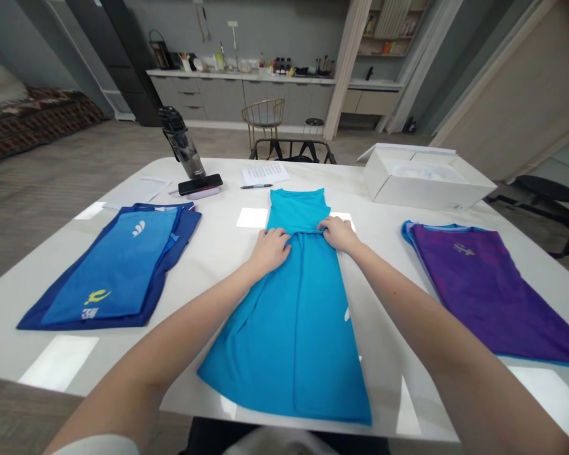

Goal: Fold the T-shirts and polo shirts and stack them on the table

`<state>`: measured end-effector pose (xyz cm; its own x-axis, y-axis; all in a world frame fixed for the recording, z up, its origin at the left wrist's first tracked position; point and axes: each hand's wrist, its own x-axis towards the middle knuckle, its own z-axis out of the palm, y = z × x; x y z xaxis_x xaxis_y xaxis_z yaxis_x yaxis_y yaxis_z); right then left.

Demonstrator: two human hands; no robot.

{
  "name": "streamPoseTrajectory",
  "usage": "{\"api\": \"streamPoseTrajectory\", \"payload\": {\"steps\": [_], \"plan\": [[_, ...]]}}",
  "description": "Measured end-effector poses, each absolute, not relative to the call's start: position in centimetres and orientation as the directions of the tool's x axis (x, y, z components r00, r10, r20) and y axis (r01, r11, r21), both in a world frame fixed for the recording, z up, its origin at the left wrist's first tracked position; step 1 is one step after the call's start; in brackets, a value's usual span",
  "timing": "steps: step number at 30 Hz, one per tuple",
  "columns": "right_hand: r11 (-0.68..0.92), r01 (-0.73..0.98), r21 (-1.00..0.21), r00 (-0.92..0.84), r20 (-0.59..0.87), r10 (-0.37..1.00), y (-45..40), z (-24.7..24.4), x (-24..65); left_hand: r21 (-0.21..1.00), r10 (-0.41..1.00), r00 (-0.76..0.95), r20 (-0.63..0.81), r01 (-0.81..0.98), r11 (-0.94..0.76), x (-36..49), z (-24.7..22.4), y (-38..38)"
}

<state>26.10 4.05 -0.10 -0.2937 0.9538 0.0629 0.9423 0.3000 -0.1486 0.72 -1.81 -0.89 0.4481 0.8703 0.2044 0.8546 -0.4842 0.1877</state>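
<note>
A bright blue garment (308, 322), apparently a shirt, lies lengthwise in front of me with its sides folded inward, and a lengthwise edge runs down its middle. Across its upper part the cloth bunches into a crease between my hands. My left hand (271, 248) rests at the crease's left end, fingers curled onto the cloth. At the right end, my right hand (339, 232) pinches the fabric. To the left lie folded blue garments (118, 259), a lighter one over a navy one. A purple garment (483, 284) with blue edging lies to the right.
On the white table (227, 253) stand a dark bottle (183, 142) and an open white box (422, 180). A phone (200, 184), a pen (256, 186) and a printed sheet (265, 173) lie at the back. Beyond is a black chair (293, 150).
</note>
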Motion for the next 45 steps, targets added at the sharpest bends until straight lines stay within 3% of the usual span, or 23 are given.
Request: {"api": "streamPoseTrajectory", "payload": {"steps": [3,7,11,16,23,30,36,40,45], "plan": [[0.298,0.944,-0.140,-0.280,0.135,0.950,1.3,0.1,24.4,0.088,0.916,0.363,0.172,0.920,-0.381,0.3,-0.6,-5.1],[0.460,0.871,-0.171,-0.424,0.210,0.881,-3.0,0.2,20.2,0.054,0.954,0.247,0.172,0.964,-0.260,-0.3,-0.3,-8.6],[0.577,0.793,-0.196,-0.553,0.168,0.816,-6.7,-0.5,16.1,0.051,0.964,0.222,0.146,0.972,-0.231,-1.1,0.1,-11.8],[0.580,0.789,-0.202,-0.564,0.136,0.814,-8.8,-1.1,13.9,0.044,0.974,0.204,0.095,0.977,-0.209,-2.4,0.9,-15.4],[0.564,0.810,-0.159,-0.548,0.133,0.826,-11.0,0.0,15.2,0.086,0.962,0.250,0.114,0.962,-0.260,-4.9,2.5,-20.9],[0.720,0.676,-0.158,-0.705,0.147,0.694,-16.9,-0.2,14.2,0.177,0.962,0.240,0.130,0.949,-0.261,-5.4,2.0,-25.4],[0.670,0.726,-0.154,-0.653,0.149,0.742,-18.4,-0.5,16.0,0.205,0.967,0.220,0.129,0.948,-0.243,-4.7,1.3,-28.2],[0.655,0.746,-0.121,-0.637,0.160,0.754,-19.0,-0.4,17.5,0.214,0.944,0.226,0.242,0.936,-0.279,-4.5,1.0,-30.1],[0.757,0.644,-0.115,-0.733,0.193,0.653,-21.1,-0.1,17.2,0.236,0.846,0.372,0.381,0.846,-0.478,-4.0,0.5,-31.8]]}}
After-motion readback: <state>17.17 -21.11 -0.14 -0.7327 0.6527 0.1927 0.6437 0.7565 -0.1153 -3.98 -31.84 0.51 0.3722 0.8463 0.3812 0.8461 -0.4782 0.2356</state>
